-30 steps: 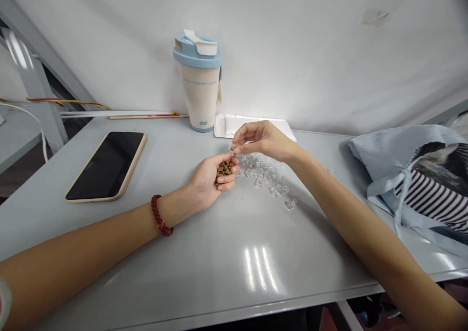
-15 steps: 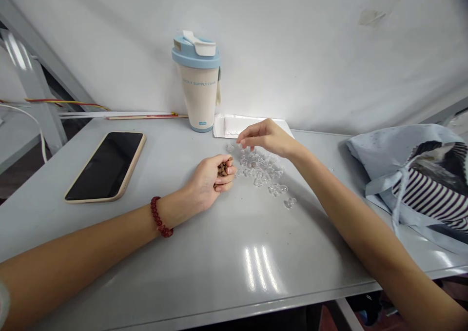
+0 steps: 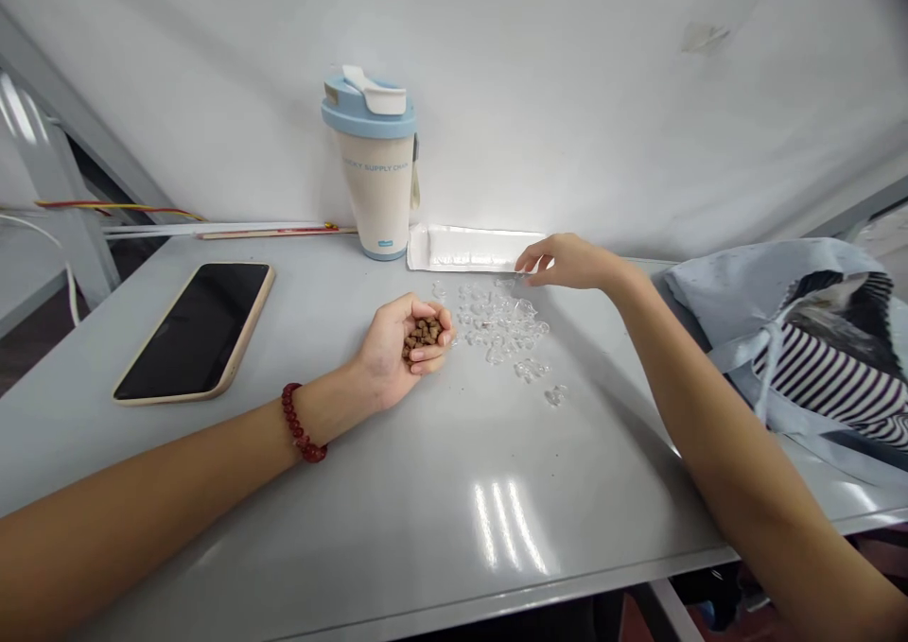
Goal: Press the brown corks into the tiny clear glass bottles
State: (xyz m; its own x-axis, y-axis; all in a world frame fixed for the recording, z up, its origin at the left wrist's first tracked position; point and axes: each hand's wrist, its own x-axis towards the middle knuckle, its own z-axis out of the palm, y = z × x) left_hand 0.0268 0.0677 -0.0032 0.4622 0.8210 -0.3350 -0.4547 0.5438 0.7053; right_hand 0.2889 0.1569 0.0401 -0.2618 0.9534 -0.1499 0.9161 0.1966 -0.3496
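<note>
Nice secure hold: left-hand grip (image 3: 401, 351) palm-up and curled around brown pellets (image 3: 424, 336) resting on the bench (image 3: 397, 519), right-hand grip (image 3: 567, 262) open just beyond the far edge of the clear plastic pieces (image 3: 498, 325).

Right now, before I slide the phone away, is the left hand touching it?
Apart: the head view shows grey tabletop between the left hand and the black phone.

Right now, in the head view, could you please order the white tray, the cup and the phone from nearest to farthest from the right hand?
From the right hand:
1. White tray: just beyond the fingertips, at the table's back edge.
2. Cup: left of the tray, by the wall.
3. Phone: far left on the table.
</note>
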